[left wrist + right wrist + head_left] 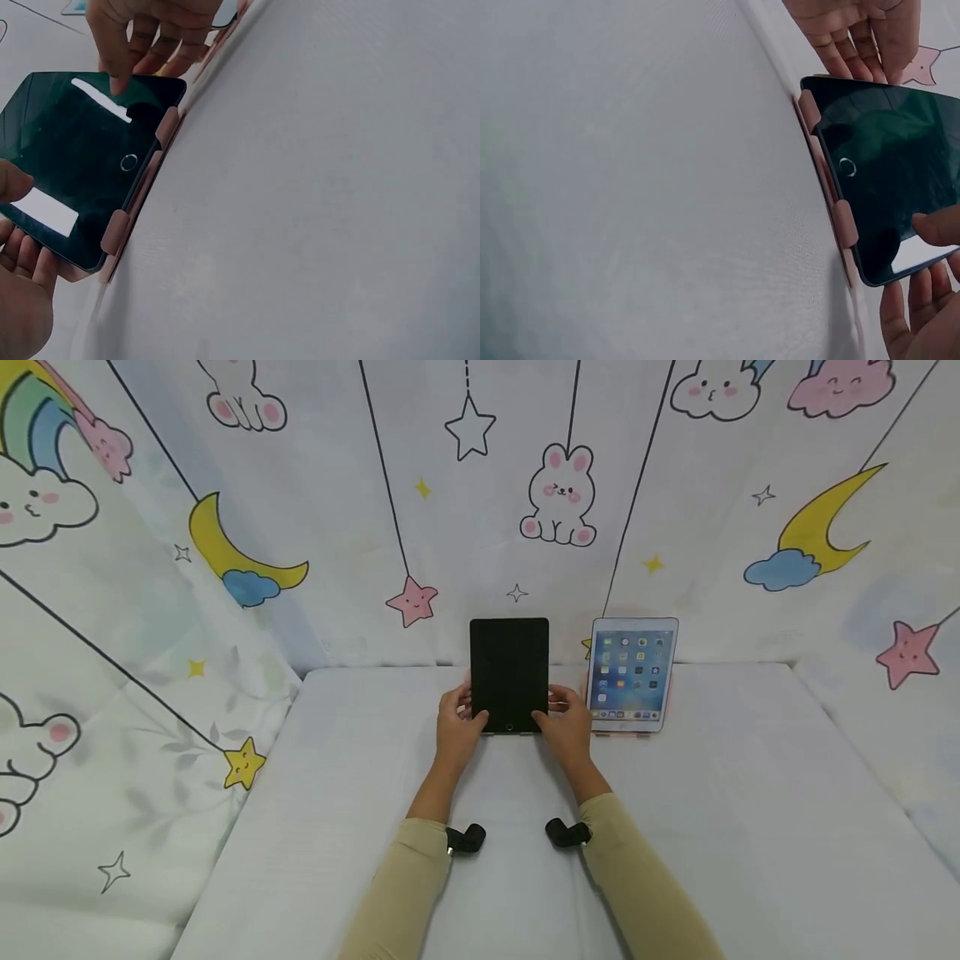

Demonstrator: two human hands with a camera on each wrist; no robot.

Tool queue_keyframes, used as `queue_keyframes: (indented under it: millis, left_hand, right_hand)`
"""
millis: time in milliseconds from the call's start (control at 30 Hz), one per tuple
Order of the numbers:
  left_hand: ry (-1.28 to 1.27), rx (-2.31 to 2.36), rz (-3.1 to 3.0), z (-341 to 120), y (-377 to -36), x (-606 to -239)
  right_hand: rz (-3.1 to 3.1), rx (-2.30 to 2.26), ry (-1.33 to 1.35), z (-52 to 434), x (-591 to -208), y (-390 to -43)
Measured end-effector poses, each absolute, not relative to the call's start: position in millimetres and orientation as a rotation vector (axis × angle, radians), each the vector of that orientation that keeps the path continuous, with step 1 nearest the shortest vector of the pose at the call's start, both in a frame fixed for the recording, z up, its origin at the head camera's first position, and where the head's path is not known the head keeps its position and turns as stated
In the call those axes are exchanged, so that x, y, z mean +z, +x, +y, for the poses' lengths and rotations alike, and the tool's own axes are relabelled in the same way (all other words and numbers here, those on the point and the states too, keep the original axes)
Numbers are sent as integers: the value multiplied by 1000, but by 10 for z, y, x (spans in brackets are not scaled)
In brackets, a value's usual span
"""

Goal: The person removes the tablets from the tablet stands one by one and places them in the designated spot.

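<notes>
A black tablet with a dark screen leans upright near the back of the table, its round home button at the bottom. Its lower edge sits in a pink stand with two small front lips, seen in both wrist views. My left hand grips the tablet's left side, thumb on the front near the lower corner and fingers round behind the edge. On the other side my right hand holds the right edge the same way. The fingertips behind the tablet are partly hidden.
Just right of my right hand, a white tablet with a lit screen of icons leans on another pink stand. White cloth covers the table. Behind it hangs a backdrop printed with moons, stars and rabbits.
</notes>
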State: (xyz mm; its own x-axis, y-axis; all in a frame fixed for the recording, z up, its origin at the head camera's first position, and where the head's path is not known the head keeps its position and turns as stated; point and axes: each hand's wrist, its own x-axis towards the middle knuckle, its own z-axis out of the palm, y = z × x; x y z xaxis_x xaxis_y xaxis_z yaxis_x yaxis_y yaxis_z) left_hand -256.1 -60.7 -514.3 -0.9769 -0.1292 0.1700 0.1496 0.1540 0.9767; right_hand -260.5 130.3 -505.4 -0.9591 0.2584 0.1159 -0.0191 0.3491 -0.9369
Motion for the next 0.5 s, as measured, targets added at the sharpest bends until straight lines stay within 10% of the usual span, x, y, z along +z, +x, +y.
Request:
queue_keyframes:
  millis: [500]
  left_hand:
    - [132, -1701, -2091, -491, -2648, -5140]
  right_hand:
    - [-2336, 1673, -297, 1232, -5081, -2668]
